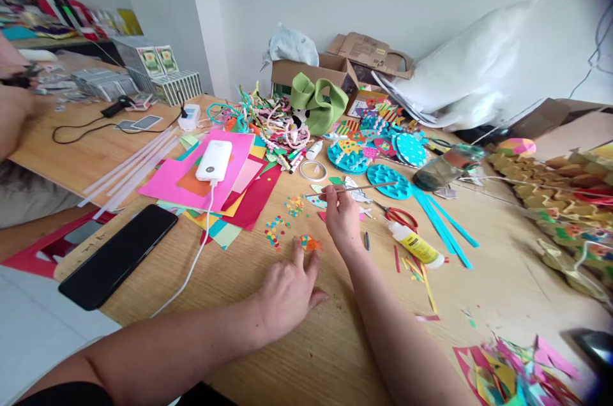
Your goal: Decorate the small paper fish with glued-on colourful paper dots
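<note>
My left hand [287, 291] rests on the wooden table with its fingers stretched out and apart. Its fingertips touch a small orange paper fish [311, 243] with blue and yellow patches. In my right hand [342, 221] is a thin brown stick [373, 187], pinched between the fingers; its left tip points toward a pile of tiny paper dots [294, 205]. More coloured dots [275, 232] lie scattered left of the fish. Beyond my right hand are white patterned paper fish cutouts [357, 192], partly hidden by it.
Right of my hands lie red-handled pliers [402, 218], a yellow-labelled glue bottle [417, 246] and blue paper strips [443, 227]. To the left are a black phone [119, 256], coloured paper sheets [163, 176] and a cabled white power bank [214, 161]. A glass jar [443, 168] stands farther back.
</note>
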`<state>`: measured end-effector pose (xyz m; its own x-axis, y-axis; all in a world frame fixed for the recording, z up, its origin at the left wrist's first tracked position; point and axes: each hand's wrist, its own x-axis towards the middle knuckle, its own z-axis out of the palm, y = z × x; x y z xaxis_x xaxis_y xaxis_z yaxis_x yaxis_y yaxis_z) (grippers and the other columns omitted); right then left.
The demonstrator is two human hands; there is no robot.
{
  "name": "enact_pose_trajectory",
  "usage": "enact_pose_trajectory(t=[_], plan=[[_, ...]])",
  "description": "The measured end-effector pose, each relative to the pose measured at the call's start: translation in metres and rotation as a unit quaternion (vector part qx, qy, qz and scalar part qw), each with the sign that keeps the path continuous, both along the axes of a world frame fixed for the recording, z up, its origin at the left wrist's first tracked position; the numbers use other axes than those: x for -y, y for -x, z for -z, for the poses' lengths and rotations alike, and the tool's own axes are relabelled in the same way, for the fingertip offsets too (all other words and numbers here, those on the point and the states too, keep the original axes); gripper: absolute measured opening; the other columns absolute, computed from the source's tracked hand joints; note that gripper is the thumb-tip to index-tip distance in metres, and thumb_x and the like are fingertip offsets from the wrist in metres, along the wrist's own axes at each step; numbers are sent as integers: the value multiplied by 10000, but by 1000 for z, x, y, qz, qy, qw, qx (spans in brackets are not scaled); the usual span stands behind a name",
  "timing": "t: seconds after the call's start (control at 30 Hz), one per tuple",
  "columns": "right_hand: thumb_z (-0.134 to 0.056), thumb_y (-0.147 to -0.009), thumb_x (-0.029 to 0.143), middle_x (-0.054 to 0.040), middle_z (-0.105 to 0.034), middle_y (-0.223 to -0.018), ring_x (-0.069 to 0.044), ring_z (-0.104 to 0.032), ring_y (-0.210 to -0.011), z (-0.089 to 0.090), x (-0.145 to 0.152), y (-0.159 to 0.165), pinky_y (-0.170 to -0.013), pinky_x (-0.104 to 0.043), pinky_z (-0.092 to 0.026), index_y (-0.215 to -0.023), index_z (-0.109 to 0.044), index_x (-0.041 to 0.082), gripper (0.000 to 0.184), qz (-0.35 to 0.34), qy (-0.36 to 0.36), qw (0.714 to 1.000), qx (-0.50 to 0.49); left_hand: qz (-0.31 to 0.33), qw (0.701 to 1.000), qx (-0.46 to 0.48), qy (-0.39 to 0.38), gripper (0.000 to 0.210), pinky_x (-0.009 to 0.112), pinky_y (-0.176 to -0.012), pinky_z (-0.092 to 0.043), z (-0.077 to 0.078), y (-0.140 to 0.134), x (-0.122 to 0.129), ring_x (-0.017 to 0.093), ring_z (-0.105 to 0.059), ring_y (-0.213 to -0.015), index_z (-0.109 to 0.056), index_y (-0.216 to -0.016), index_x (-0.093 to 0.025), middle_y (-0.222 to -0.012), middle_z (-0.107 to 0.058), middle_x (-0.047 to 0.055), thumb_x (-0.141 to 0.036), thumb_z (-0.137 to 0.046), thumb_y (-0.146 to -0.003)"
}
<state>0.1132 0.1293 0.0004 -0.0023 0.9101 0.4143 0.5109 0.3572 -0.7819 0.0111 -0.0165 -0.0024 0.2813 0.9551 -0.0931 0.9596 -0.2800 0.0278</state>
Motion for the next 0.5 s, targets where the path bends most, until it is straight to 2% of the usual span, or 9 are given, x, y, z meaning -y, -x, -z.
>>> enact_pose_trajectory(t=[0.1,0.17,0.33,0.43,0.5], plan=[[-398,-942,410,-52,-682,-715,-192,-651,-677,-13,15,-5,-625,-304,-464,-790,-592,189,332,5,11,999,-30,7,1000,-2,1,701,352,-624,-539,-2,1,0,249,-695,-735,-404,-1445,-181,-1438,-385,319,-604,-461,-889],[-401,-941,375,-28,-656,-670,-175,-635,-648,-14,29,-10,-605,-286,-457,-740,-584,195,325,-10,7,999,-42,10,1000,-4,1,694,356,-620,-539,-3,0,0,254,-697,-731,-408,-1444,-179,-1431,-392,327,-594,-470,-890],[-411,-955,313,-12,-625,-668,-156,-596,-638,8,61,-29,-634,-290,-443,-716,-592,199,320,-48,-49,997,-24,9,1000,-6,-7,693,357,-612,-539,-3,0,-1,249,-693,-709,-431,-1430,-174,-1426,-401,328,-590,-495,-881],[-403,-957,276,-11,-605,-676,-157,-580,-651,20,66,-35,-647,-299,-434,-702,-573,206,314,-63,-73,995,-4,14,1000,-7,-13,701,355,-609,-538,-1,0,-1,251,-691,-710,-436,-1426,-170,-1422,-403,332,-599,-499,-875],[-408,-952,261,-13,-601,-673,-163,-570,-653,21,66,-36,-651,-306,-424,-696,-566,212,305,-73,-84,993,27,13,1000,-9,-16,700,355,-613,-538,-1,0,-1,250,-691,-713,-435,-1426,-174,-1421,-407,327,-602,-496,-876]])
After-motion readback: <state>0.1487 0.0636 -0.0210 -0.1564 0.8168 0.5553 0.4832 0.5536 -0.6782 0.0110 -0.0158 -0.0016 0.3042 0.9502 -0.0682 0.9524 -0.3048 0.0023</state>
